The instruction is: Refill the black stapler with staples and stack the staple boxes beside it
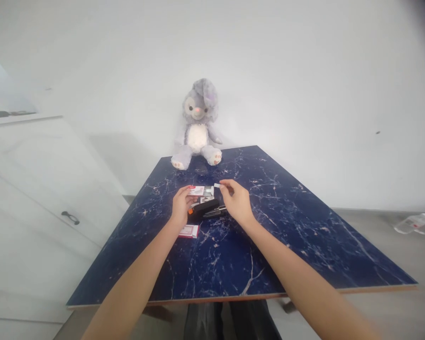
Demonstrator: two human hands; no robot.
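Note:
Between the fingers of my left hand [182, 204] is a small red and white box [197, 191], its right end open with a grey strip showing there. My right hand [235, 197] pinches a small white flap or piece [217, 185] just right of that end; whether it joins the box I cannot tell. Below them on the table lies a black stapler [207, 209] with an orange patch at its left end. A white card or box with a dark picture [207, 199] shows behind the stapler. Near my left wrist lies another red and white box [189, 231], partly hidden by the arm.
A grey plush toy [197, 127] sits at the table's far edge against the wall. The table [286, 236] has a dark blue marbled top. White cabinets [38, 198] stand at the left. On the floor at the right lies a clear plastic item [412, 223].

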